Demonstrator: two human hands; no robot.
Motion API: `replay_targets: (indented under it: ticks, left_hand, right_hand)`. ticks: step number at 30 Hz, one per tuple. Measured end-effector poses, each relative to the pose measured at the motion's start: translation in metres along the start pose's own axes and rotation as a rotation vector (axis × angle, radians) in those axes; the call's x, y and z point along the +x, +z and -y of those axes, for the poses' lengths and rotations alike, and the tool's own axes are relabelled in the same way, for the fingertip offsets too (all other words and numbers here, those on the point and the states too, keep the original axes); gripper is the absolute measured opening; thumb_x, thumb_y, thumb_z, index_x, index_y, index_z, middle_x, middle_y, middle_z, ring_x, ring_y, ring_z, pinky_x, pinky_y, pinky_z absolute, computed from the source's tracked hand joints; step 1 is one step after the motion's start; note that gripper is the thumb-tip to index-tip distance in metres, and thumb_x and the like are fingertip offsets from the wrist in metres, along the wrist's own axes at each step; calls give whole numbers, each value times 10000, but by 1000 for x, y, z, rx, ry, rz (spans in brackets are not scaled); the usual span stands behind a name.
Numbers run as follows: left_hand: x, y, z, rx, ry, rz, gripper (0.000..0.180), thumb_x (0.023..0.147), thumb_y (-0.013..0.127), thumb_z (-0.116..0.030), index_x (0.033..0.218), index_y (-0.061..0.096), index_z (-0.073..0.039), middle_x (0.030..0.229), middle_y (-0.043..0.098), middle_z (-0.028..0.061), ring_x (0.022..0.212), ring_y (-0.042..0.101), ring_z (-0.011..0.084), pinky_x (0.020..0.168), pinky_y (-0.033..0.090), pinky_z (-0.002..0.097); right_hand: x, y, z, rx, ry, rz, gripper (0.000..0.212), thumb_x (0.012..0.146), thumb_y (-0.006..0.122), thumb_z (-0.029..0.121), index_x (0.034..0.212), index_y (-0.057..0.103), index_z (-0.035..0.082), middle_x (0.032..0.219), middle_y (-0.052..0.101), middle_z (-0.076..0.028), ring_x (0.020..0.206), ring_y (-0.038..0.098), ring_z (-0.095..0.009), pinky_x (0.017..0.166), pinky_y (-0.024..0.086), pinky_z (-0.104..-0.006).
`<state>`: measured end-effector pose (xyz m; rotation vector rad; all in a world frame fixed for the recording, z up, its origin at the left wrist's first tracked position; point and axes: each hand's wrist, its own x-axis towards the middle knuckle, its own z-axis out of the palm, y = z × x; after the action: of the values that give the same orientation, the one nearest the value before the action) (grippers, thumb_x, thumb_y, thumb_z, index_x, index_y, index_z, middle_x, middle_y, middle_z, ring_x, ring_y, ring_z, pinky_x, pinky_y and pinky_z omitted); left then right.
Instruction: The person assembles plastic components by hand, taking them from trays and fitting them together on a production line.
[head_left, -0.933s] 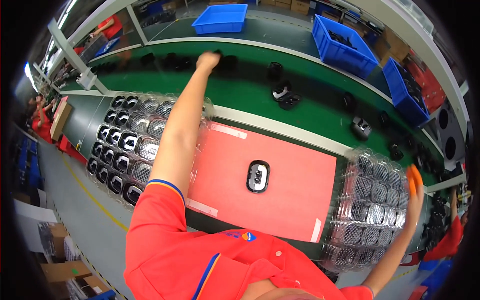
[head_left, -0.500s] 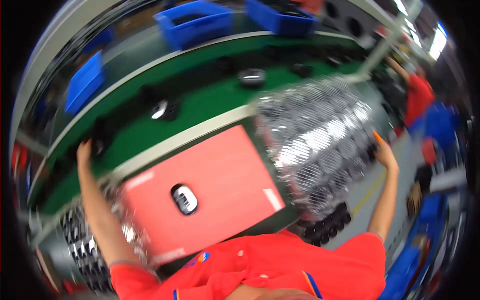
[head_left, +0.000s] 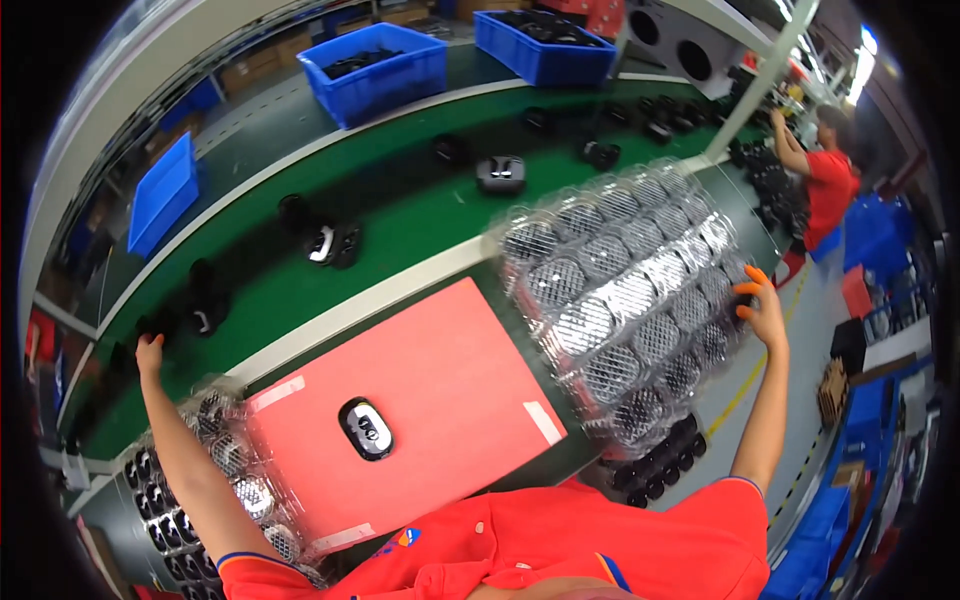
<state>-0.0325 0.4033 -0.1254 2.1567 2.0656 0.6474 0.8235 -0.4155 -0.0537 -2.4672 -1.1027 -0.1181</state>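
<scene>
My left hand [head_left: 150, 354] reaches far left over the green conveyor belt [head_left: 420, 215]. Its fingers are closed at a small dark item, too indistinct to name. On the right, my right hand [head_left: 767, 312], with orange finger covers, curls its thumb and fingers around a dark round part [head_left: 742, 299] at the edge of a clear plastic tray [head_left: 575, 375]. That tray holds rows of round mesh-faced parts. Between my arms lies a red mat [head_left: 455, 370] with pale tape at its corners. A black oval housing [head_left: 367, 429] with a glossy, light-reflecting face rests on it, touched by neither hand.
More parts, including a grey housing [head_left: 501, 174], sit along the belt. Blue bins [head_left: 375, 80] stand beyond it. Another tray [head_left: 245, 495] is under my left forearm. A co-worker in a red shirt [head_left: 829, 180] works at the far right. A pale post [head_left: 765, 85] rises beside the belt.
My left hand has shifted left and nearer along the belt. My right hand stays by the tray's right edge. The oval housing remains on the mat, and the view has turned slightly and sharpened.
</scene>
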Motion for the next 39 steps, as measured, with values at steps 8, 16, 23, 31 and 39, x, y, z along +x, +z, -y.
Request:
replay_targets:
  ticks: [8,16,23,31,39]
  left_hand:
    - [-45,-6,-84,527,-24,176,814,738,673,-311,1393,271,-45,1429,247,256,1336,233,373,1103,195,436]
    - [-15,20,-70,247,-8,208,968,579,638,-90,1428,175,-53,1451,188,263,1357,167,385,1092,243,385]
    - [-15,27,-84,198,67,207,859,677,655,-197,1409,230,-45,1366,346,252,1239,390,382,1012,343,405]
    - [0,21,-75,-141,31,-253,620,682,720,-218,1203,472,9,1172,500,196,1039,528,335,845,470,412]
    - [-91,7,-300,-2199,-213,110,289,939,430,-236,1057,547,0,1003,581,146,911,573,320,854,482,522]
  right_hand:
    - [25,-20,46,742,248,-260,263,840,478,24,1089,561,38,1107,606,-103,935,598,-159,758,481,-249]
    - [62,6,57,1058,247,-162,331,925,449,134,1244,483,51,1035,606,-88,858,615,-154,640,495,-233]
    - [100,27,150,1225,200,-148,366,935,414,128,1289,399,34,1118,577,-188,881,632,-239,486,479,-241]
    - [124,52,236,1493,14,163,432,944,396,144,1365,334,71,1248,497,-191,1033,580,-294,709,523,-327]
    - [141,106,341,1924,-65,598,488,971,377,249,1430,226,177,1348,403,-137,1194,451,-308,969,401,-511]
